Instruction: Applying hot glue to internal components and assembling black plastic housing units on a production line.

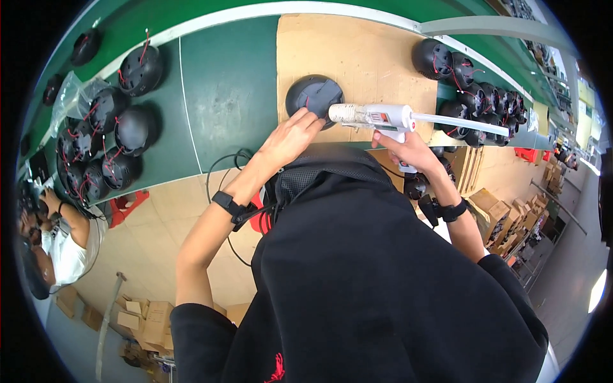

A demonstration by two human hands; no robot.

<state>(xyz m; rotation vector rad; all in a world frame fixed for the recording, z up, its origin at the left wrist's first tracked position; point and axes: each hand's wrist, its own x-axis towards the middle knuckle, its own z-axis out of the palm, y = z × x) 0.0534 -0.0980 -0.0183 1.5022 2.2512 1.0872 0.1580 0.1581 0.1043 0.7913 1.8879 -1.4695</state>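
Observation:
A black round shell (pixel 315 93) with a short red wire lies on the tan board in front of me. My left hand (pixel 295 136) is closed at its near left edge, fingers bent against the shell beside the red wire; the fingertips are partly hidden. In my right hand (pixel 414 153) is a white hot glue gun (pixel 393 117), gripped by its handle. A long translucent glue stick (pixel 461 121) sticks out of its rear toward the right. The gun's worn, glue-smeared front end points left, close to the shell's right edge.
Several black shells with red wires stand on the green table (pixel 223 83) at left, by a clear plastic bag (pixel 71 99). More shells (pixel 433 59) are grouped at right. A black cable (pixel 209 185) hangs near my left arm. Another person (pixel 67 246) sits at far left.

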